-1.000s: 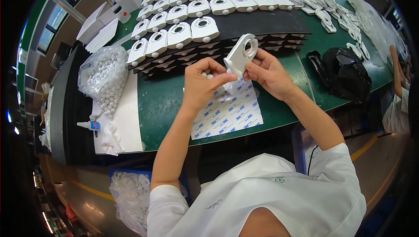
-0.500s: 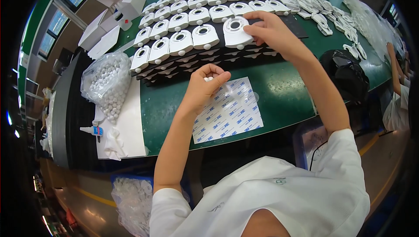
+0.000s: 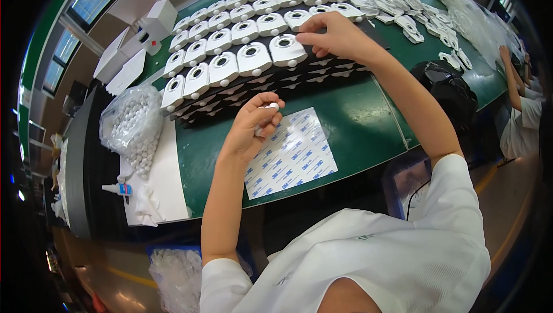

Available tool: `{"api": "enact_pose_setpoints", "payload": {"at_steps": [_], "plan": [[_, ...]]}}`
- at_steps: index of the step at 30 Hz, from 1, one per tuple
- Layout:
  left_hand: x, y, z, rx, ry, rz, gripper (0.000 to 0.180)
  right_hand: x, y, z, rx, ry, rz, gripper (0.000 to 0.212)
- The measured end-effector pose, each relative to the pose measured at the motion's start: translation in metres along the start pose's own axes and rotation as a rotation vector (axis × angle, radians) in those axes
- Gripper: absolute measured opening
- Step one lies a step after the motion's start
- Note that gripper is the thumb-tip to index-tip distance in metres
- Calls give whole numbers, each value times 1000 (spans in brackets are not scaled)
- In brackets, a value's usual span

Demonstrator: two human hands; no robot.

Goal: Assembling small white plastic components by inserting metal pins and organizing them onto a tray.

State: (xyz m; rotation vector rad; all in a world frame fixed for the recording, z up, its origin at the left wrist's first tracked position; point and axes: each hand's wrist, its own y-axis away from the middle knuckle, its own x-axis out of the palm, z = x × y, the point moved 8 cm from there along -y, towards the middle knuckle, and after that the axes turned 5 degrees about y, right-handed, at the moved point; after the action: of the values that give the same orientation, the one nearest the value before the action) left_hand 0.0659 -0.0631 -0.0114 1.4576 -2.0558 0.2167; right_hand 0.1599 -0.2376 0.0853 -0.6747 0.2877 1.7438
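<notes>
My left hand (image 3: 252, 126) is closed on small white balls (image 3: 274, 107) above the sheet. One shows at the fingertips and another lower down, against the curled fingers. On the black foam, a white plastic housing (image 3: 287, 51) with a round hole lies at the right end of the front row, a ball at its lower edge. Just by its upper right edge is my right hand (image 3: 333, 35), thumb and forefinger a little apart with nothing visible between them. Beneath the left hand lies a white backing sheet (image 3: 291, 160) with blue print.
Rows of similar white housings (image 3: 223, 69) stand on stacked black foam (image 3: 230, 95). A clear bag of white balls (image 3: 135, 123) and a glue bottle (image 3: 117, 188) lie left. Loose white parts (image 3: 397, 5), plastic film (image 3: 475, 28) and a black bag (image 3: 443, 91) are right. A co-worker's arm (image 3: 511, 74) shows far right.
The housing my right hand held has come down into the front row beside its neighbour. My left hand has turned, bringing the balls more into sight. The whole view has shifted slightly.
</notes>
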Motion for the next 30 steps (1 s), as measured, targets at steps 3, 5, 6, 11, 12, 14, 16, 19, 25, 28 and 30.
{"api": "enact_pose_setpoints", "payload": {"at_steps": [3, 5, 6, 11, 12, 14, 16, 19, 25, 28, 30], "plan": [[4, 5, -4, 23, -48, -42, 17, -46, -7, 2, -100, 106, -142, 29], [5, 4, -6, 38, -37, -37, 21, -98, -19, -11, -239, 264, -322, 26], [4, 4, -7, 52, -25, -39, 27, -122, -26, -30, -252, 434, -444, 24], [-5, 1, -4, 39, 14, -37, 39, -124, -50, -149, -94, 908, -83, 31], [-5, 1, -4, 39, 4, -37, 41, -112, -40, -159, -101, 944, 24, 34], [-1, -2, -4, 32, 6, -27, 41, -116, -33, -200, 50, 814, 90, 38], [-4, 1, -4, 35, 12, -45, 40, -108, -21, -187, 55, 1034, 105, 37], [-2, 3, -4, 35, -31, -38, 40, -104, 16, -150, 173, 1320, 117, 39], [3, 3, -5, 51, -28, 0, 31, -116, 46, -148, 448, 1040, 252, 53], [3, 2, -7, 61, 17, 8, 27, -110, 51, -141, 228, 882, 130, 54], [2, 1, -8, 64, 78, 34, 25, -112, 52, -145, 200, 903, 120, 51]]}}
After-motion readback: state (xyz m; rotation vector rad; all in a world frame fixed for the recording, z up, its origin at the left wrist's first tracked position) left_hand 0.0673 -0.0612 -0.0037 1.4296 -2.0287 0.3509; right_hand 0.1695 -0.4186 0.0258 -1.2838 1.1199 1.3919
